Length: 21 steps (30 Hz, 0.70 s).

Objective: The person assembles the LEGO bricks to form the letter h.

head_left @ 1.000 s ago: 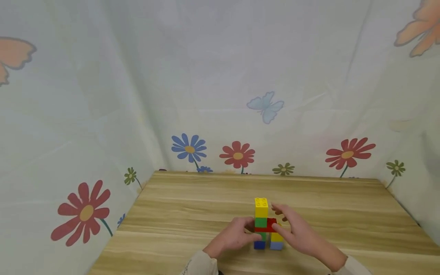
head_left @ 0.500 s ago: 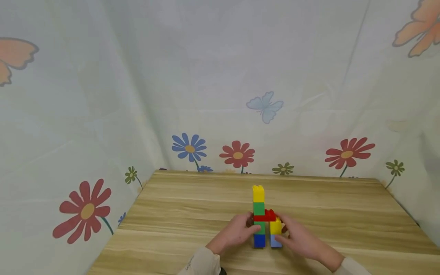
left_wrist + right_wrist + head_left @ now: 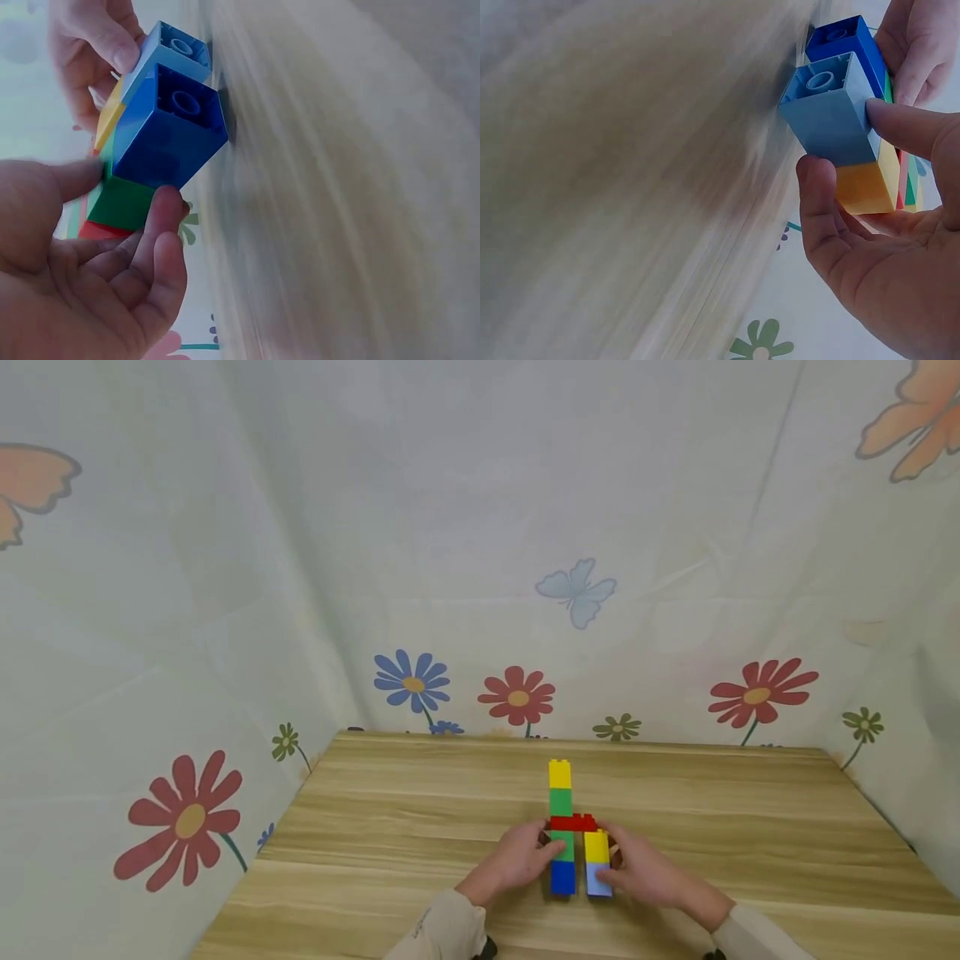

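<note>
Both hands hold one joined toy-brick build. Its taller column has a dark blue brick (image 3: 562,881) at the base, then a green brick (image 3: 133,204), a long red brick (image 3: 574,823), another green brick (image 3: 561,802) and a yellow brick (image 3: 559,775) on top. The short column is a light blue brick (image 3: 826,126) under a yellow brick (image 3: 597,847), beneath the red brick's right end. My left hand (image 3: 517,857) pinches the lower green brick, thumb in front. With thumb on the light blue brick, my right hand (image 3: 651,870) grips the short column. Hollow undersides show in both wrist views.
A wood-grain table (image 3: 390,827) lies under the build. Behind it and at the sides hangs a pale curtain (image 3: 465,527) printed with flowers and butterflies.
The build has tilted back, its top going away and its front turning up. My right hand has come down from beside the red brick to grip the short column; the left keeps its hold.
</note>
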{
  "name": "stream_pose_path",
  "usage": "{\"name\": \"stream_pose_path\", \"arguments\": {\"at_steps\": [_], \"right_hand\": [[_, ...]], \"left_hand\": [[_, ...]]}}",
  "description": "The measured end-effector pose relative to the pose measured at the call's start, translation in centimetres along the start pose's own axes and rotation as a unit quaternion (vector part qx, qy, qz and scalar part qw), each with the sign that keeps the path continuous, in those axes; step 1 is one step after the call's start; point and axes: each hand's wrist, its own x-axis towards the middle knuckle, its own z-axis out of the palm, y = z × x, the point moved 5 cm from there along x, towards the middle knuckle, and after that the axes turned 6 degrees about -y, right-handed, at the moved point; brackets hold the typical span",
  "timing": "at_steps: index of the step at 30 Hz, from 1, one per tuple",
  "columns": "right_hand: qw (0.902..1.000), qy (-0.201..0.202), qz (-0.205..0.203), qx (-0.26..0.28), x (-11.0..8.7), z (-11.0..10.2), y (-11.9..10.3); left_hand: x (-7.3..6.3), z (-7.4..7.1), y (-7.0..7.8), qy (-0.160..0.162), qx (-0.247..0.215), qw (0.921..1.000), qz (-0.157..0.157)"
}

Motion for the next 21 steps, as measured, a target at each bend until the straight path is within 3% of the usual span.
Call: {"name": "stream_pose_path", "arguments": {"at_steps": [7, 15, 21], "right_hand": [[0.9995, 0.006, 0.030, 0.007, 0.5, -0.1, 0.1], [0.9982, 0.004, 0.052, 0.031, 1.2, -0.1, 0.8], [0.9958, -0.002, 0.074, 0.053, 1.5, 0.0, 1.3]], "left_hand": [[0.3, 0.2, -0.2, -0.036, -0.001, 0.9994, -0.004], [0.5, 0.3, -0.3, -0.034, 0.009, 0.9993, -0.012], [0.6, 0.4, -0.7, -0.055, 0.007, 0.9985, -0.005]]}}
